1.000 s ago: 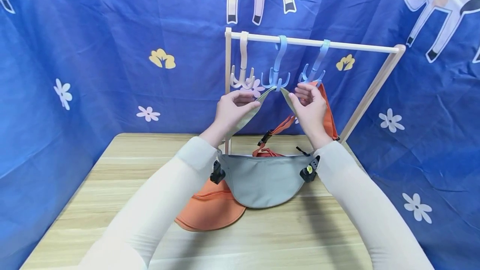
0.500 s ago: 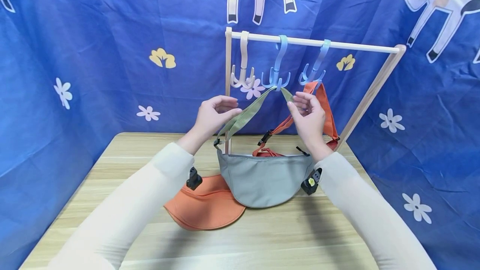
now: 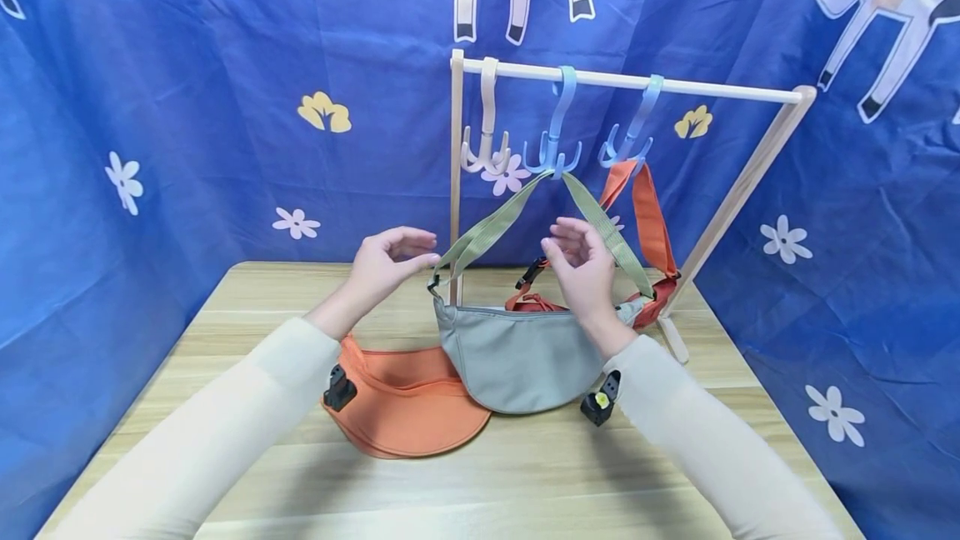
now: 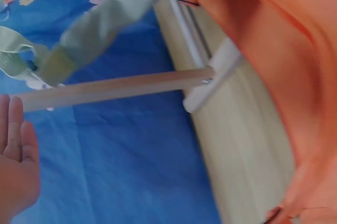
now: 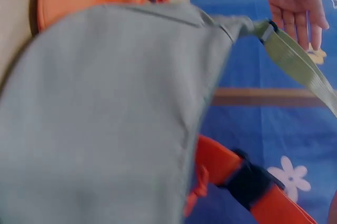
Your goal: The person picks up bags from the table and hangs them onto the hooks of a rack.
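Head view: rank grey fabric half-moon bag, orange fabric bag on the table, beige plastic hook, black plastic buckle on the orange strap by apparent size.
1. Grey fabric half-moon bag and orange fabric bag: too close to rank, grey overlapping orange.
2. Beige plastic hook.
3. Black plastic buckle.

Both hands have dropped lower: the left hand [image 3: 396, 261] farther left, the right hand [image 3: 583, 267] slightly inward, uncovering the right side of the green webbing strap [image 3: 600, 217].
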The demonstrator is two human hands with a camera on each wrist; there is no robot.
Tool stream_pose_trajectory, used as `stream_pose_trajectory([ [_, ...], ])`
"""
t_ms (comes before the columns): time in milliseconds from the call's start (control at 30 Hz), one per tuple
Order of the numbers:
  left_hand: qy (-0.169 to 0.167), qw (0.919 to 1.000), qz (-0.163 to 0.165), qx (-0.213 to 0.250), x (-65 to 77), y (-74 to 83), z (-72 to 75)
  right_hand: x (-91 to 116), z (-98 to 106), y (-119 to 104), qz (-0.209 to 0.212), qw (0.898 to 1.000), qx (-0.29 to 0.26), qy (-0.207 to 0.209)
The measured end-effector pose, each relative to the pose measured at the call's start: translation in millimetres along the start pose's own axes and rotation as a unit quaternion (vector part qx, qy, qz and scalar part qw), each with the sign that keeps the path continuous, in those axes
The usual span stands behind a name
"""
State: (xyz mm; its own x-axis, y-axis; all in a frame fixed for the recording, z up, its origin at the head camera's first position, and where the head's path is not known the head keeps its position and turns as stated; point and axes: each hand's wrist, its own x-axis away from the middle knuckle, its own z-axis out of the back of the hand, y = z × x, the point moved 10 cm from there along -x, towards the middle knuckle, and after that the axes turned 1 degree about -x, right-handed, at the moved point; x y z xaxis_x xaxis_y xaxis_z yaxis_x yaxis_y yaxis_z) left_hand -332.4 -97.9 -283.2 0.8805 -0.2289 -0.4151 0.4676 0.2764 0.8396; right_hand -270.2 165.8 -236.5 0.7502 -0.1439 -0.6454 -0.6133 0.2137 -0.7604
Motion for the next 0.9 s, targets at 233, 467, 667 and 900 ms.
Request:
stream_pose_trajectory([
  [233,-0.020,0.9996,0.014,0.017,24.4,-23.7,5.0,27.3,-24.3,21.6,-0.051,0.997,-0.050,-0.013],
  [467,-0.021,0.9989,0.036,0.019,44.2,-44.6,14.0,54.4,-52.6,27.5,-0.071,0.993,-0.088,-0.036],
  [667,-0.039,0.9975,0.058,0.012,59.2,-60.6,21.5,75.6,-76.9,26.6,-0.087,0.988,-0.099,-0.075],
  [900,-0.058,0.9958,0.070,0.014,72.8,-74.0,29.3,98.9,-108.3,26.5,-0.100,0.977,-0.123,-0.139],
])
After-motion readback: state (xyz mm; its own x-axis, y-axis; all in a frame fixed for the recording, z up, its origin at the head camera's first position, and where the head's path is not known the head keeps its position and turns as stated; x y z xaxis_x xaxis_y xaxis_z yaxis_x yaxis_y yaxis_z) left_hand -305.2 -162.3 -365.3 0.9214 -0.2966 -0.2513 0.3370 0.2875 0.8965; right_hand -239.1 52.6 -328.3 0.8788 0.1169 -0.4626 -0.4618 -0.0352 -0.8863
